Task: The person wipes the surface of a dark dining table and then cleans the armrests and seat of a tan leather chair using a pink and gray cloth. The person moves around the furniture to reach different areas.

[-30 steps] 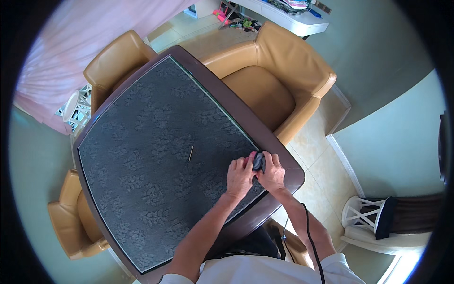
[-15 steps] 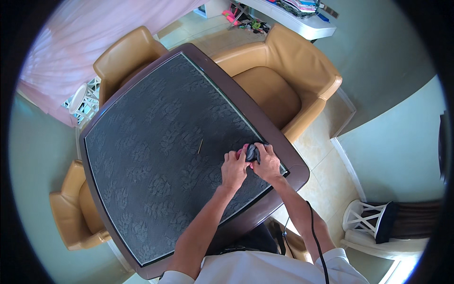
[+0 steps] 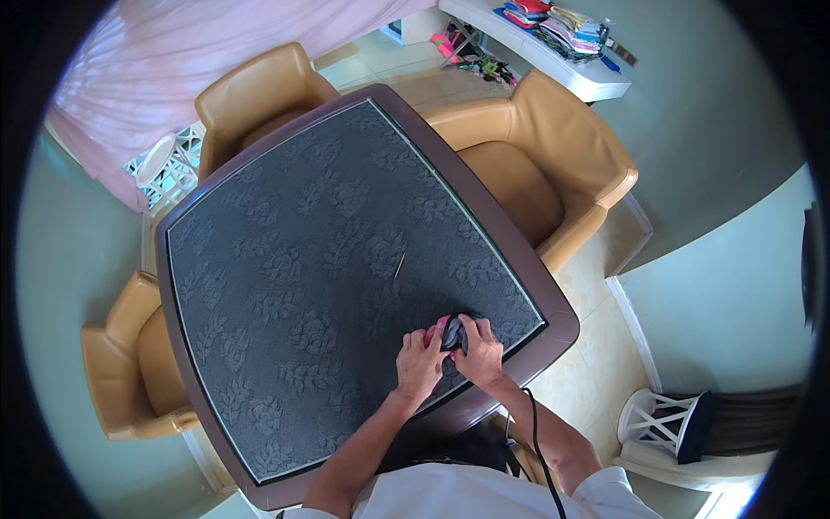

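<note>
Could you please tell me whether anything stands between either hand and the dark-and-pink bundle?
Nothing visible does: the left hand and right hand both touch the bundle. The thin stick lies apart on the table, ahead and to the left.

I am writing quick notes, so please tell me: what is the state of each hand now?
Left hand: closed, holding the pink side of a compact, rounded dark-grey-and-pink bundle.
Right hand: closed, holding the same bundle's dark grey side.
</note>
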`<state>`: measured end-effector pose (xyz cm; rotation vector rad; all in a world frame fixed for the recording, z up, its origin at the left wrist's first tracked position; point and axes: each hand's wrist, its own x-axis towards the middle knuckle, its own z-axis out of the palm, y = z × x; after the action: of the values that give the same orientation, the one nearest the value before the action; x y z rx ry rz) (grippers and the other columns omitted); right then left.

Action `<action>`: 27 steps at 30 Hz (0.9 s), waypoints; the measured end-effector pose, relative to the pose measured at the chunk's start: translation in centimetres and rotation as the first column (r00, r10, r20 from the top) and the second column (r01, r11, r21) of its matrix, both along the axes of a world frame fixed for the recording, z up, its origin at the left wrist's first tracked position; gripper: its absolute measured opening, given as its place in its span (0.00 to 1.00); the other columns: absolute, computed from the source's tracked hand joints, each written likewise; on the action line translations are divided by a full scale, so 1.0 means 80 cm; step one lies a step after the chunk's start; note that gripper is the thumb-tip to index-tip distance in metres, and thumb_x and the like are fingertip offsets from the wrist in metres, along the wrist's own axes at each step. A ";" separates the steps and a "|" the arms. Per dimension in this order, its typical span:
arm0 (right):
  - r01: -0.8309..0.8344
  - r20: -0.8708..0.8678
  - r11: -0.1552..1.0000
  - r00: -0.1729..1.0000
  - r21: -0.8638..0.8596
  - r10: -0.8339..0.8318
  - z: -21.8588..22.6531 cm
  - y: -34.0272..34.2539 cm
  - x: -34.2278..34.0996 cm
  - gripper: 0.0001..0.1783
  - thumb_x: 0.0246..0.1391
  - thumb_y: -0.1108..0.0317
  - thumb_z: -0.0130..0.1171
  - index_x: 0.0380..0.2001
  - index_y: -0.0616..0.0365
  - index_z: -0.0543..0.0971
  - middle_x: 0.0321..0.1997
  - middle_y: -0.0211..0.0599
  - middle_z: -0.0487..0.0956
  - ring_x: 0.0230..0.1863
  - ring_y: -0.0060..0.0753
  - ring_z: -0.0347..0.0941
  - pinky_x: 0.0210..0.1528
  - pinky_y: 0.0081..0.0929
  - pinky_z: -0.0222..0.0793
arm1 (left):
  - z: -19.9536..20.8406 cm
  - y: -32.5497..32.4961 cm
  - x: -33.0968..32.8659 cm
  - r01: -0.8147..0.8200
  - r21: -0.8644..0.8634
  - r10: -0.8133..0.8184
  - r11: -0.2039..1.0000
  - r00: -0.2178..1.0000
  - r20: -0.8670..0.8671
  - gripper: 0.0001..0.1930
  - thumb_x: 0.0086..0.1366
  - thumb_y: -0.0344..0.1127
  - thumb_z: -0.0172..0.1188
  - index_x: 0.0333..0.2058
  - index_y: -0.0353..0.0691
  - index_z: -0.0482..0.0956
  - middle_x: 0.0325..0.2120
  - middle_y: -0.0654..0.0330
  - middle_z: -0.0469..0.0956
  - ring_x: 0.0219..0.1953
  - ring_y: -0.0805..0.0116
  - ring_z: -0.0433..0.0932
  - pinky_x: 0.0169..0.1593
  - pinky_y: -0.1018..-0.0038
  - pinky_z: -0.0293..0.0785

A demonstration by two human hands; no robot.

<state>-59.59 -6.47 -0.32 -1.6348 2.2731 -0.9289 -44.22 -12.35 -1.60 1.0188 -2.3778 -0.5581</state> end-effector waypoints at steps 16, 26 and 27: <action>0.070 0.034 0.997 0.997 0.031 -0.071 -0.019 -0.218 -0.095 0.40 0.43 0.69 0.71 0.62 0.51 0.69 0.53 0.50 0.75 0.50 0.60 0.79 0.47 0.50 0.79 | -0.012 -0.212 -0.112 -0.087 -0.125 0.099 0.988 0.991 0.086 0.29 0.62 0.39 0.68 0.63 0.45 0.76 0.39 0.53 0.73 0.42 0.52 0.75 0.44 0.59 0.77; -0.066 -0.017 0.981 0.997 0.183 0.071 0.001 -0.130 -0.067 0.35 0.42 0.68 0.72 0.57 0.45 0.73 0.48 0.48 0.75 0.44 0.59 0.80 0.44 0.49 0.81 | 0.002 -0.109 -0.063 -0.072 0.007 0.070 0.997 0.990 0.121 0.31 0.62 0.39 0.68 0.64 0.40 0.73 0.40 0.51 0.74 0.43 0.49 0.75 0.40 0.58 0.79; -0.086 -0.007 0.980 0.996 0.182 0.089 0.007 -0.114 -0.052 0.35 0.42 0.68 0.72 0.56 0.45 0.73 0.48 0.48 0.75 0.43 0.59 0.80 0.44 0.49 0.81 | 0.005 -0.092 -0.044 -0.067 0.015 0.065 0.998 0.991 0.115 0.32 0.62 0.39 0.68 0.64 0.40 0.73 0.39 0.51 0.74 0.43 0.49 0.75 0.40 0.58 0.79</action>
<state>-63.75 -15.56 0.21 -1.6516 2.2023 -0.6699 -47.73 -19.72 -1.23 1.1624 -2.4315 -0.5117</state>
